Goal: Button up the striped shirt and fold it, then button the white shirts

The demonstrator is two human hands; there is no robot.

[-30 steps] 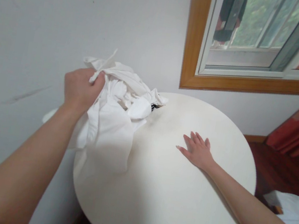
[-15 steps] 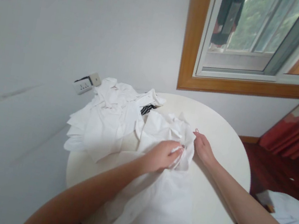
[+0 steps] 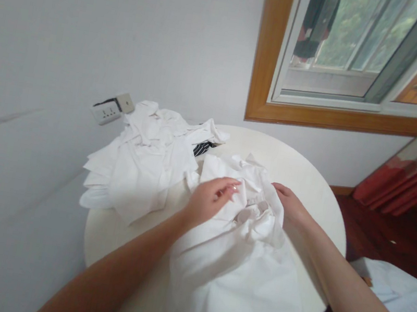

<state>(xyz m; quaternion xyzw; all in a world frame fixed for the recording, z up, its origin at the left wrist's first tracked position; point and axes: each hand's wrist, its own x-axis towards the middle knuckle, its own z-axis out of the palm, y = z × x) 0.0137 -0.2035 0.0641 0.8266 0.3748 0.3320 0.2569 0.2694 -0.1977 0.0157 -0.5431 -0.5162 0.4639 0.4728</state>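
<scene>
A white garment (image 3: 239, 282) lies rumpled across the near part of a round cream table (image 3: 317, 194) and hangs over its front edge. Its upper part is bunched into folds, with a gathered opening near the middle. My left hand (image 3: 213, 199) is closed at the left of these folds, thumb and fingertips together on the cloth. At the right edge of the bunched part, my right hand (image 3: 291, 205) grips the fabric, its fingers partly hidden. What kind of garment it is, I cannot tell.
Left on the table is a stack of white garments (image 3: 143, 167), partly past the edge. Black-and-white striped cloth (image 3: 202, 148) shows beside it. A wall socket (image 3: 106, 112), a wood-framed window (image 3: 266, 54) and a red-and-white curtain (image 3: 395, 175) surround the table. White items (image 3: 397, 286) lie lower right.
My left hand has moved left and slightly up from the gathered part. The garment's front has spread to the right, and the opening in its folds now shows. My right hand has shifted slightly right.
</scene>
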